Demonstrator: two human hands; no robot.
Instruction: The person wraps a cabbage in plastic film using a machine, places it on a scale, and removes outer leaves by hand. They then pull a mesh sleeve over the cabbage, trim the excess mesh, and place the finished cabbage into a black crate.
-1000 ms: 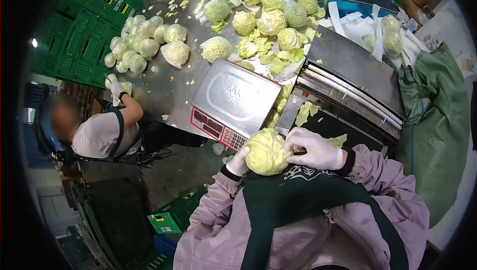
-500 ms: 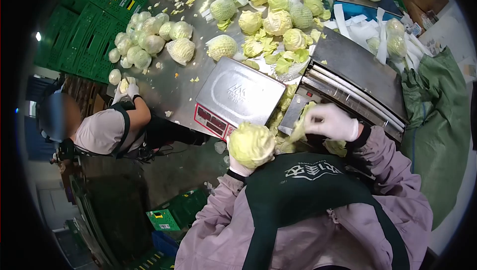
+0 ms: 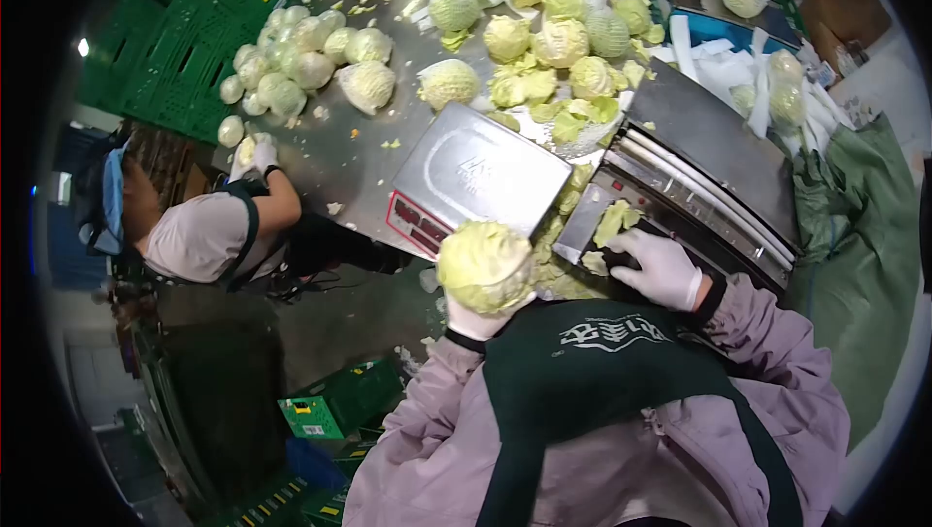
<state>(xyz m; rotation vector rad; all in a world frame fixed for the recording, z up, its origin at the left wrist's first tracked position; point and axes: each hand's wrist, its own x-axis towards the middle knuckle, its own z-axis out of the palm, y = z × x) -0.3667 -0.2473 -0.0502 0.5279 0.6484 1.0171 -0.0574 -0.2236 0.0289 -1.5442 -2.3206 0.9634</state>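
In the head view a pale green cabbage (image 3: 485,270) rests in my gloved left hand (image 3: 476,318), whose fingers are mostly hidden beneath it. It is held in front of the corner of a digital scale (image 3: 485,173) with a bare steel plate. My gloved right hand (image 3: 660,270) has its fingers apart with nothing gripped. Just beyond its fingertips are a torn cabbage leaf (image 3: 615,221) and a smaller leaf scrap (image 3: 594,262), near the front of a wrapping machine (image 3: 699,178) with white rollers. Loose leaves (image 3: 568,279) lie between my hands.
Trimmed cabbages (image 3: 558,42), some in foam nets, cover the far side of the steel table (image 3: 330,163). Wrapped cabbages (image 3: 286,61) are heaped at left. A co-worker (image 3: 214,226) handles one there. Green crates (image 3: 184,51) stand behind; a green sack (image 3: 845,275) hangs at right.
My right hand has opened and lowered slightly, letting go of the leaf it was pinching. The cabbage in my left hand has turned and shifted slightly left.
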